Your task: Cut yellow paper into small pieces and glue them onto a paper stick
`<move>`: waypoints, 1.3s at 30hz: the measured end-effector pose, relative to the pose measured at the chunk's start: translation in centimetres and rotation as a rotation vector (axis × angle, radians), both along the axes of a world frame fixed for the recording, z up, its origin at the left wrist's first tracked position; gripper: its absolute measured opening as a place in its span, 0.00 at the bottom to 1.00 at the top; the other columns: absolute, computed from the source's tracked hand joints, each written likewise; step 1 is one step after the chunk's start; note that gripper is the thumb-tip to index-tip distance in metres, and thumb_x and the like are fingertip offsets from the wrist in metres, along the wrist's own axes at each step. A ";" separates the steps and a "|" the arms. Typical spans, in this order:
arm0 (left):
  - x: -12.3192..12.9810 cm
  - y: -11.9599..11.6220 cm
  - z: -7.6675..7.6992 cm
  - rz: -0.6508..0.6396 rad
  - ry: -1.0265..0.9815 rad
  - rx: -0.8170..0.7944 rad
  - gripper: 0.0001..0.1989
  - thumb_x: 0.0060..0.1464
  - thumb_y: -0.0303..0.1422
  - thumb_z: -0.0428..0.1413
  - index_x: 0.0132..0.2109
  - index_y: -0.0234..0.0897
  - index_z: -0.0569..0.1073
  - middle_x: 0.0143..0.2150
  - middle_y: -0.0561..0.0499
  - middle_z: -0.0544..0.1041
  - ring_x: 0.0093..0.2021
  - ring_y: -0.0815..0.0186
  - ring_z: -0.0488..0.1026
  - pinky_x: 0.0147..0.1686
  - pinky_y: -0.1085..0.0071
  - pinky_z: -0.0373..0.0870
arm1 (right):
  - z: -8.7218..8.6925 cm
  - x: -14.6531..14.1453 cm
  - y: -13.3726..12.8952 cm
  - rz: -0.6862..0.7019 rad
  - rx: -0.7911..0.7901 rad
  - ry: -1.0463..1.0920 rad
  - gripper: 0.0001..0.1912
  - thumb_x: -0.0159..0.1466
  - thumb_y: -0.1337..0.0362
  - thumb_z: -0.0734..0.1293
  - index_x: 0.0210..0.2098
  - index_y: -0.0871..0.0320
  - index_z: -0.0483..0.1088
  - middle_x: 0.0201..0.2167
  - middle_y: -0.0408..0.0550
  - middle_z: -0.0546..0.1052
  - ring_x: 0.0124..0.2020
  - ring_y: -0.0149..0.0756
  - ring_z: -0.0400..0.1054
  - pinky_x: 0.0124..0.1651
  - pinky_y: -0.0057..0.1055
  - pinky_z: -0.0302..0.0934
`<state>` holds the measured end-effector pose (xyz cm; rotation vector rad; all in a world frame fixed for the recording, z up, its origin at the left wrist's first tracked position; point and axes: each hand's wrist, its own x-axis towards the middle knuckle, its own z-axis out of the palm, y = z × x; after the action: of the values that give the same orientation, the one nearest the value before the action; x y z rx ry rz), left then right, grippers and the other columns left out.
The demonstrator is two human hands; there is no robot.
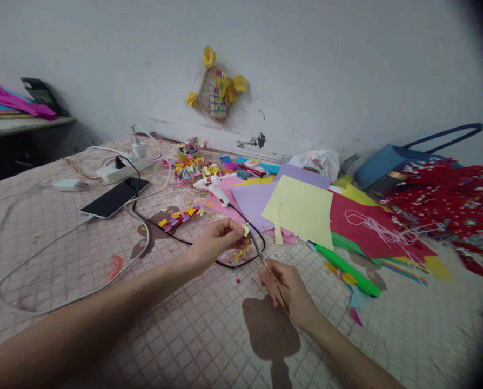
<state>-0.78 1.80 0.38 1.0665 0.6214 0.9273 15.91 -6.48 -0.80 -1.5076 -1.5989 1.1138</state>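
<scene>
Between the thumb and fingers of my left hand is a small pale yellow paper piece. My right hand is closed around a pair of scissors, whose blades point up toward that piece. The blade tips are close to the paper; whether they touch it I cannot tell. Small cut scraps lie on the table just behind my hands. A pale yellow paper strip rests against a pale yellow sheet beyond my right hand.
A white glue gun lies behind my left hand, its black cord looping around the hands. At left are a phone and a power strip. Red tinsel-like material is heaped at right, beside coloured sheets.
</scene>
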 end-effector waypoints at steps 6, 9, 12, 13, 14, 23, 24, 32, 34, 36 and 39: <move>-0.5 0.3 0.4 -0.034 0.063 0.079 0.11 0.47 0.36 0.58 0.30 0.32 0.67 0.30 0.50 0.74 0.30 0.71 0.72 0.35 0.72 0.69 | 0.0 -0.1 0.1 -0.015 -0.032 0.050 0.23 0.59 0.46 0.57 0.18 0.58 0.57 0.12 0.35 0.55 0.13 0.24 0.50 0.15 0.22 0.44; -0.6 0.4 0.4 -0.056 0.061 0.091 0.11 0.48 0.36 0.58 0.31 0.32 0.67 0.31 0.49 0.75 0.31 0.71 0.72 0.36 0.71 0.69 | 0.1 -0.1 0.1 -0.011 -0.065 0.111 0.24 0.58 0.44 0.57 0.19 0.58 0.59 0.11 0.35 0.56 0.12 0.23 0.49 0.15 0.22 0.43; -0.6 0.4 0.4 -0.073 0.047 0.064 0.11 0.48 0.35 0.58 0.30 0.32 0.66 0.33 0.48 0.75 0.31 0.71 0.72 0.37 0.72 0.69 | 0.1 -0.1 0.1 0.003 -0.108 0.178 0.24 0.58 0.43 0.56 0.22 0.59 0.60 0.11 0.34 0.56 0.12 0.23 0.49 0.15 0.22 0.45; -0.5 0.3 0.4 -0.074 0.045 0.055 0.11 0.48 0.35 0.58 0.30 0.31 0.66 0.33 0.48 0.75 0.31 0.71 0.72 0.37 0.72 0.68 | 0.2 -0.1 0.0 0.012 -0.122 0.199 0.24 0.58 0.43 0.56 0.23 0.59 0.61 0.11 0.34 0.56 0.12 0.23 0.50 0.16 0.22 0.46; -0.5 0.3 0.5 -0.074 0.046 0.047 0.11 0.47 0.35 0.58 0.30 0.31 0.66 0.32 0.48 0.75 0.31 0.71 0.72 0.36 0.72 0.68 | 0.2 -0.1 0.0 0.022 -0.133 0.213 0.24 0.58 0.44 0.56 0.23 0.59 0.61 0.12 0.34 0.56 0.12 0.23 0.51 0.16 0.21 0.47; -0.3 -0.1 0.5 -0.056 0.094 0.044 0.13 0.47 0.37 0.59 0.30 0.32 0.66 0.30 0.49 0.75 0.29 0.72 0.72 0.31 0.74 0.67 | -0.2 0.0 0.3 0.010 -0.114 0.226 0.24 0.58 0.43 0.57 0.25 0.60 0.63 0.13 0.34 0.56 0.13 0.23 0.51 0.17 0.22 0.49; -0.3 -0.1 0.5 -0.052 0.103 0.054 0.13 0.47 0.37 0.58 0.30 0.32 0.66 0.29 0.49 0.74 0.28 0.72 0.71 0.30 0.75 0.67 | -0.2 0.0 0.3 0.010 -0.115 0.229 0.24 0.58 0.43 0.57 0.25 0.60 0.63 0.13 0.34 0.56 0.13 0.23 0.51 0.17 0.22 0.48; -0.1 -0.5 0.9 -0.070 0.146 0.103 0.12 0.49 0.36 0.57 0.29 0.32 0.65 0.22 0.54 0.71 0.22 0.76 0.67 0.23 0.78 0.62 | 0.1 -0.1 0.2 0.021 -0.118 0.272 0.23 0.60 0.46 0.56 0.25 0.60 0.64 0.13 0.35 0.57 0.14 0.23 0.52 0.18 0.22 0.49; -0.1 -0.5 0.8 -0.076 0.123 0.078 0.11 0.49 0.36 0.57 0.29 0.32 0.65 0.23 0.54 0.72 0.22 0.76 0.67 0.24 0.78 0.62 | 0.0 -0.2 0.2 0.029 -0.118 0.271 0.23 0.60 0.46 0.55 0.25 0.60 0.64 0.13 0.35 0.56 0.14 0.23 0.52 0.18 0.22 0.49; 0.0 -0.5 0.7 -0.075 0.098 0.047 0.11 0.48 0.35 0.58 0.29 0.32 0.65 0.24 0.53 0.73 0.23 0.75 0.67 0.25 0.78 0.63 | -0.1 -0.3 0.1 0.028 -0.110 0.262 0.23 0.61 0.46 0.55 0.25 0.60 0.64 0.13 0.35 0.55 0.14 0.23 0.51 0.18 0.22 0.49; 0.0 -0.5 0.4 -0.059 0.073 0.011 0.12 0.46 0.36 0.59 0.30 0.32 0.65 0.26 0.52 0.74 0.24 0.74 0.68 0.26 0.77 0.64 | -0.2 -0.4 0.0 0.010 -0.085 0.229 0.23 0.60 0.46 0.56 0.25 0.60 0.63 0.13 0.35 0.56 0.14 0.23 0.51 0.18 0.22 0.49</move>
<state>-0.76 1.35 0.78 1.1263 0.6425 0.8449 15.49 -6.50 -0.99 -1.3712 -1.4200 1.3239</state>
